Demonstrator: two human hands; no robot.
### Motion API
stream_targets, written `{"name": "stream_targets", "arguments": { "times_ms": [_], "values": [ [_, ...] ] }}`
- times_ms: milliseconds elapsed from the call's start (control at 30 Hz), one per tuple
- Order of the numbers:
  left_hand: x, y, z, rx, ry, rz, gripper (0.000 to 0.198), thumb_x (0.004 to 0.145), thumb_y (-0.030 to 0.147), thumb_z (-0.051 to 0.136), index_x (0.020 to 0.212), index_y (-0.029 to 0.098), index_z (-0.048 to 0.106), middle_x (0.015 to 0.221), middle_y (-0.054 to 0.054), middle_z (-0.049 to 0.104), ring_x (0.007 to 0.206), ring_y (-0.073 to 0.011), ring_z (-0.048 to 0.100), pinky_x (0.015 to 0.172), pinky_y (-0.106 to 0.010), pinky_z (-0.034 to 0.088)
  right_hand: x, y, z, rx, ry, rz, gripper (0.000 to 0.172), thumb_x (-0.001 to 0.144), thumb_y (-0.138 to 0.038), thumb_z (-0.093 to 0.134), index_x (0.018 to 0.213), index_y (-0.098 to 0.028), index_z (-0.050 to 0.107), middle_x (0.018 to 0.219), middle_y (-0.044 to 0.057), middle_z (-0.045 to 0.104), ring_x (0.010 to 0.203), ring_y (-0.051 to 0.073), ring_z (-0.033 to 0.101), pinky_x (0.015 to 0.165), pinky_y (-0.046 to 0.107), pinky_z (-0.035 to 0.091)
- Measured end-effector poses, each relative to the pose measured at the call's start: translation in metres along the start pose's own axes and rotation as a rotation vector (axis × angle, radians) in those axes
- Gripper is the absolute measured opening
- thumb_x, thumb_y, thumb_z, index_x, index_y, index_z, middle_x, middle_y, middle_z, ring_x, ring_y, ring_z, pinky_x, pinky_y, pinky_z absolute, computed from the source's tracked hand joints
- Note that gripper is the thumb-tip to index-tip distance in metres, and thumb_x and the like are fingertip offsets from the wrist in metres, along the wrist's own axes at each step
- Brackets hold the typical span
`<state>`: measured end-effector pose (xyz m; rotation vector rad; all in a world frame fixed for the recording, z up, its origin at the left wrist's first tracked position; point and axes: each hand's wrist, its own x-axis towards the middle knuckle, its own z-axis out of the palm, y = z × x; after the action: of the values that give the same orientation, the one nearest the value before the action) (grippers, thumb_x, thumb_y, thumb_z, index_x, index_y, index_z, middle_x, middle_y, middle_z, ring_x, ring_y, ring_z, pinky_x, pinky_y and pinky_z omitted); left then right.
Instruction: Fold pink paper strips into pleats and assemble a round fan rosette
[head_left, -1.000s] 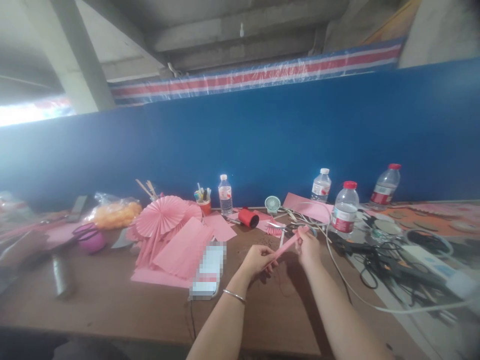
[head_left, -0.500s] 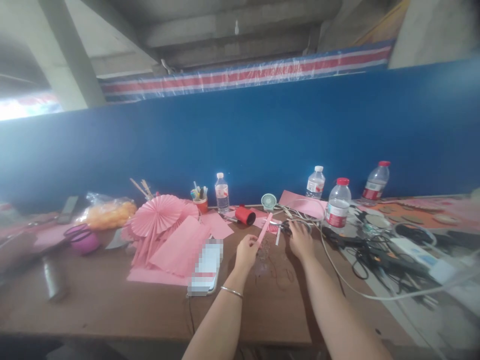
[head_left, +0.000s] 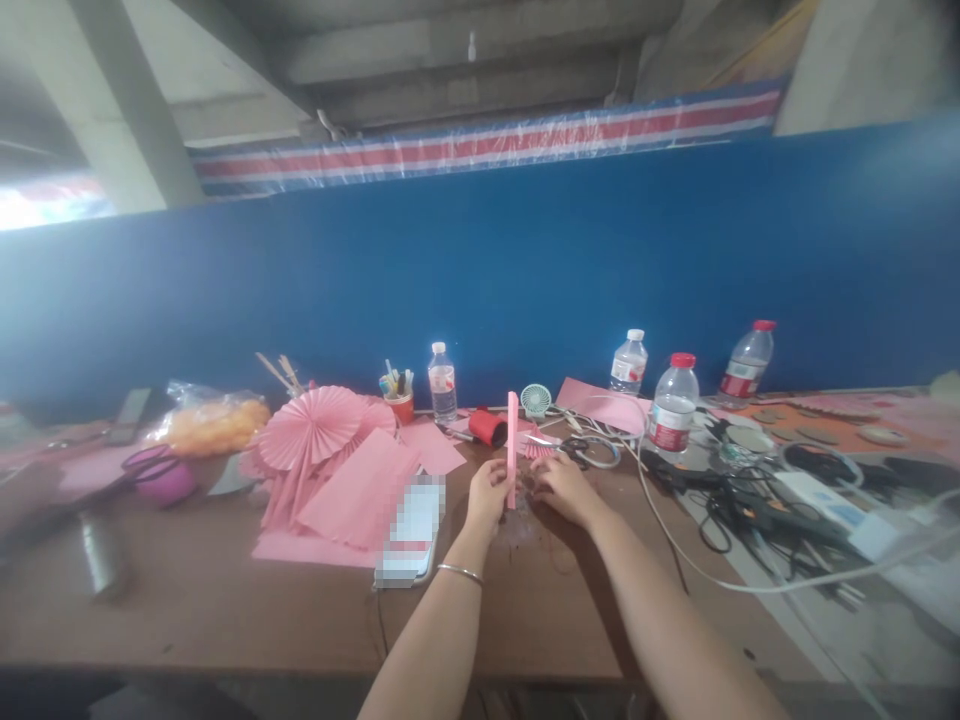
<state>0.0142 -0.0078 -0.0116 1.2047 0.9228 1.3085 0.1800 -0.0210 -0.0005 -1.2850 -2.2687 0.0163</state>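
Pinched in my left hand (head_left: 489,490) is a narrow folded strip of pink paper (head_left: 512,440), held upright. Just right of it, my right hand (head_left: 564,487) is open, its fingers curved and apart; nothing shows in them. Scissors (head_left: 576,449) with dark handles lie on the table right behind my right hand. By their blades is a small pleated pink paper piece (head_left: 538,451), partly hidden by that hand. A red cylinder (head_left: 489,428) lies on its side beyond my left hand.
Pink paper fans (head_left: 311,430) and sheets, plus a phone (head_left: 411,530), are on the left. A small fan (head_left: 535,400) stands behind. Bottles (head_left: 673,405), white cables (head_left: 697,567) and a power strip (head_left: 817,500) crowd the right. A blue partition (head_left: 480,260) borders the back.
My right hand has moved left, away from the scissors and toward the strip. The pink strip, tilted before, now stands upright in my left hand.
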Motion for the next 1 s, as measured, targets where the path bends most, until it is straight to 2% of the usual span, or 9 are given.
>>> {"name": "stream_targets", "arguments": {
  "times_ms": [100,167,300,367,567,667,733,867,1000],
  "values": [
    [0.000,-0.003,-0.001,-0.032,0.001,0.025,0.033,0.062,0.014,0.061,0.093,0.014,0.051,0.080,-0.008,0.062,0.062,-0.0134,0.060,0.060,-0.026,0.047,0.002,-0.002,0.004,0.045,0.034,-0.019,0.011,0.071,-0.015,0.050,0.071,-0.017,0.060,0.089,0.006,0.058,0.091,0.020,0.044,0.084,0.032,0.031],
    [0.000,-0.003,-0.001,-0.018,0.013,0.028,0.036,0.061,0.011,0.060,0.095,0.015,0.050,0.080,-0.007,0.062,0.063,-0.0136,0.060,0.060,-0.027,0.047,0.001,-0.003,0.005,0.114,0.102,0.031,0.015,0.075,-0.015,0.041,0.074,-0.017,0.056,0.082,0.006,0.057,0.084,0.018,0.047,0.078,0.030,0.034],
    [0.000,-0.002,-0.001,0.043,0.021,0.026,0.044,0.057,0.007,0.062,0.098,0.016,0.048,0.075,-0.005,0.062,0.065,-0.0140,0.059,0.061,-0.026,0.047,0.000,-0.003,0.003,0.363,0.272,0.307,0.020,0.082,-0.023,0.029,0.076,-0.019,0.048,0.065,0.000,0.053,0.059,0.014,0.048,0.060,0.025,0.036],
    [0.001,-0.002,-0.001,0.084,0.009,0.031,0.046,0.056,0.006,0.062,0.098,0.016,0.047,0.074,-0.004,0.061,0.065,-0.0139,0.059,0.061,-0.026,0.047,0.001,-0.005,0.001,0.472,0.295,0.405,0.019,0.080,-0.029,0.033,0.072,-0.020,0.048,0.057,-0.003,0.049,0.051,0.013,0.045,0.054,0.024,0.034],
    [-0.003,0.001,0.003,0.189,-0.136,0.051,0.043,0.057,0.006,0.059,0.097,0.017,0.048,0.072,-0.002,0.060,0.065,-0.0125,0.058,0.060,-0.023,0.046,0.006,-0.019,-0.005,0.679,0.311,0.479,0.031,0.072,-0.044,0.045,0.066,-0.016,0.057,0.053,0.000,0.053,0.054,0.015,0.048,0.053,0.024,0.032],
    [-0.010,0.005,0.007,0.185,-0.238,0.024,0.044,0.055,0.006,0.060,0.096,0.017,0.050,0.072,-0.001,0.059,0.064,-0.0124,0.057,0.057,-0.022,0.046,0.009,-0.019,-0.005,0.794,0.345,0.493,0.033,0.068,-0.045,0.050,0.071,-0.014,0.062,0.054,0.001,0.056,0.055,0.016,0.049,0.053,0.025,0.034],
    [-0.015,0.007,0.010,0.150,-0.289,-0.023,0.040,0.056,0.011,0.063,0.093,0.017,0.051,0.071,-0.001,0.058,0.060,-0.0120,0.057,0.053,-0.021,0.046,0.010,-0.016,-0.004,0.836,0.370,0.495,0.029,0.066,-0.043,0.054,0.067,-0.016,0.063,0.055,0.001,0.058,0.054,0.016,0.049,0.053,0.026,0.034],
    [-0.016,0.013,0.014,0.076,-0.282,-0.120,0.027,0.066,0.035,0.059,0.084,0.015,0.053,0.062,-0.001,0.057,0.047,-0.0105,0.054,0.045,-0.022,0.043,0.009,-0.012,0.002,0.966,0.357,0.499,0.021,0.061,-0.037,0.061,0.060,-0.017,0.064,0.056,0.000,0.060,0.053,0.015,0.050,0.055,0.026,0.036],
    [-0.014,0.017,0.013,0.087,-0.254,-0.191,0.031,0.063,0.042,0.060,0.074,0.013,0.054,0.054,-0.002,0.057,0.042,-0.0145,0.055,0.040,-0.024,0.042,0.011,-0.016,0.009,1.181,0.335,0.523,0.020,0.057,-0.031,0.066,0.071,-0.016,0.066,0.066,0.002,0.064,0.062,0.017,0.055,0.061,0.029,0.041]
  ]
}}
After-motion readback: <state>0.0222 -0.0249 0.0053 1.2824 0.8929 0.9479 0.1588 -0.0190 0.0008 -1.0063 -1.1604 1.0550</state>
